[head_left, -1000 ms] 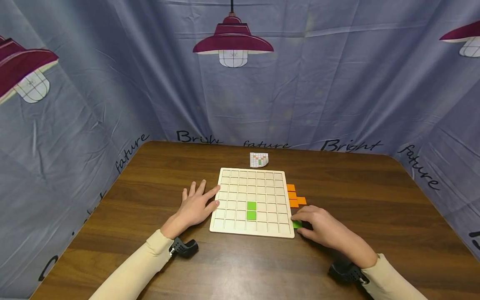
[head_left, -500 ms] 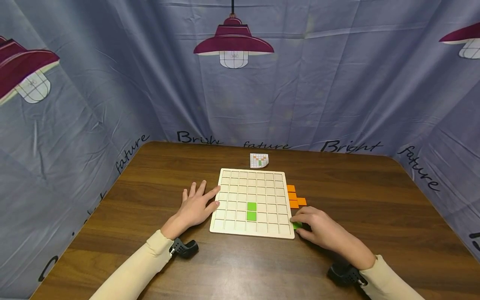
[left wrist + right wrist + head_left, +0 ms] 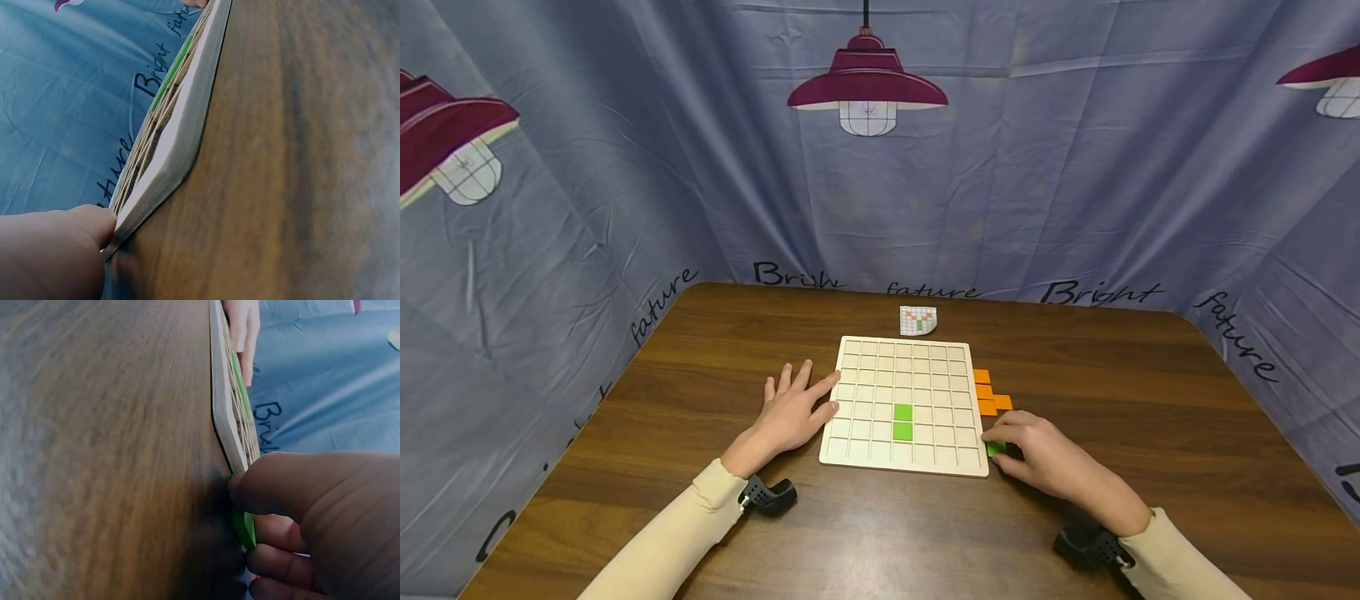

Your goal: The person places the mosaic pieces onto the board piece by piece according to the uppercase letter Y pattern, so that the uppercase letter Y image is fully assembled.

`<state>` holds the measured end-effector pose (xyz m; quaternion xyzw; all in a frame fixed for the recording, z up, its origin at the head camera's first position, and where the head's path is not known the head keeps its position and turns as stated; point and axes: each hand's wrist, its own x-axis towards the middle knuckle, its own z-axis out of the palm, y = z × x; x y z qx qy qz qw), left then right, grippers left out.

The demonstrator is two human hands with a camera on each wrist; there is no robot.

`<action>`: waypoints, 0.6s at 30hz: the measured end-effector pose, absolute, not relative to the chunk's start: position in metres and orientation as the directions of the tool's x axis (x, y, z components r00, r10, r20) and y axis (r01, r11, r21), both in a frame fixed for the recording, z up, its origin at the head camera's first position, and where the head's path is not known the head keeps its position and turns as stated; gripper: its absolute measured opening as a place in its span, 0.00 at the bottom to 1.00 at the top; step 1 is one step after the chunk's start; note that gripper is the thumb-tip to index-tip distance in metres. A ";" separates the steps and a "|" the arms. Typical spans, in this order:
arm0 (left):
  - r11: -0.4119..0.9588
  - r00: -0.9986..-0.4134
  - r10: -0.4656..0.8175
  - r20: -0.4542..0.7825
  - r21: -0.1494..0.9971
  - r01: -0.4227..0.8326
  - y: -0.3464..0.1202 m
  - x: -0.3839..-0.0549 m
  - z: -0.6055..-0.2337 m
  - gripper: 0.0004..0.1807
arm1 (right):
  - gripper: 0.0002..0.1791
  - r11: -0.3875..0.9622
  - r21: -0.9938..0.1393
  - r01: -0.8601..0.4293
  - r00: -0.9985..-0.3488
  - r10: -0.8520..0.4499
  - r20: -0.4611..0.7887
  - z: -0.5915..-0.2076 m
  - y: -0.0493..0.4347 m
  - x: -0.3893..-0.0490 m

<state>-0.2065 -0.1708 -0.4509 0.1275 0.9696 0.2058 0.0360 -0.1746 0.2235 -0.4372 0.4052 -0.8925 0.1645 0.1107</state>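
A pale wooden grid board (image 3: 857, 437) lies on the table, with two green square tiles (image 3: 903, 422) in neighbouring cells of one column. At its left edge rests my left hand (image 3: 790, 412), fingers spread, the index finger and thumb touching the rim. Beside the right edge, my right hand (image 3: 1045, 450) pinches another green tile (image 3: 996, 448) between thumb and fingers. In the right wrist view this green tile (image 3: 244, 526) stands tilted at the board's corner, partly covered by the thumb (image 3: 269, 487).
Several orange tiles (image 3: 985, 392) lie against the board's right side, beyond my right hand. Behind the board is a small paper card (image 3: 918, 321) printed with a coloured grid pattern. The brown wooden table (image 3: 880, 533) runs back to a blue-grey curtain (image 3: 970, 208).
The right hand's fingers have shifted slightly around the green tile, which now sits more tilted between them. The left hand, the board and the two tiles on it have stayed put.
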 end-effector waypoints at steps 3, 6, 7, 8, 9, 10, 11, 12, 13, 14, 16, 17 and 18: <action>0.882 -0.965 0.262 -0.018 0.409 0.232 -0.171 -0.206 -0.451 0.30 | 0.14 0.625 -0.212 -0.751 -0.658 -0.681 0.322 -0.436 0.225 -0.175; 0.882 -0.965 0.262 -0.021 0.412 0.230 -0.171 -0.206 -0.450 0.30 | 0.13 0.621 -0.201 -0.758 -0.649 -0.684 0.333 -0.437 0.225 -0.175; 0.881 -0.965 0.262 -0.020 0.413 0.230 -0.171 -0.206 -0.450 0.30 | 0.13 0.619 -0.196 -0.761 -0.644 -0.685 0.339 -0.437 0.225 -0.176; 0.880 -0.965 0.261 -0.020 0.416 0.230 -0.171 -0.206 -0.450 0.30 | 0.13 0.617 -0.192 -0.763 -0.642 -0.686 0.344 -0.438 0.225 -0.176; 0.880 -0.965 0.260 -0.020 0.417 0.229 -0.171 -0.206 -0.450 0.30 | 0.13 0.618 -0.189 -0.763 -0.640 -0.685 0.347 -0.438 0.226 -0.176; 0.880 -0.965 0.260 -0.020 0.417 0.229 -0.171 -0.206 -0.450 0.30 | 0.13 0.619 -0.186 -0.763 -0.641 -0.684 0.348 -0.438 0.226 -0.176; 0.879 -0.965 0.260 -0.018 0.418 0.229 -0.171 -0.206 -0.450 0.30 | 0.13 0.622 -0.184 -0.761 -0.643 -0.683 0.347 -0.438 0.226 -0.177; 0.879 -0.966 0.260 -0.017 0.418 0.229 -0.171 -0.206 -0.450 0.30 | 0.13 0.626 -0.186 -0.757 -0.647 -0.681 0.342 -0.438 0.226 -0.177; 0.879 -0.966 0.259 -0.018 0.419 0.228 -0.171 -0.206 -0.450 0.30 | 0.13 0.630 -0.189 -0.753 -0.653 -0.679 0.336 -0.437 0.226 -0.177; 0.879 -0.966 0.259 -0.018 0.419 0.228 -0.171 -0.206 -0.450 0.30 | 0.13 0.633 -0.192 -0.750 -0.656 -0.678 0.332 -0.436 0.226 -0.177; 0.880 -0.966 0.257 -0.018 0.418 0.226 -0.171 -0.206 -0.450 0.30 | 0.13 0.639 -0.195 -0.744 -0.664 -0.674 0.325 -0.435 0.225 -0.177; 0.879 -0.966 0.257 -0.018 0.419 0.226 -0.171 -0.206 -0.450 0.30 | 0.13 0.642 -0.197 -0.741 -0.667 -0.671 0.323 -0.434 0.225 -0.178; 0.879 -0.966 0.257 -0.019 0.420 0.226 -0.171 -0.206 -0.450 0.30 | 0.13 0.644 -0.199 -0.739 -0.670 -0.669 0.322 -0.433 0.224 -0.178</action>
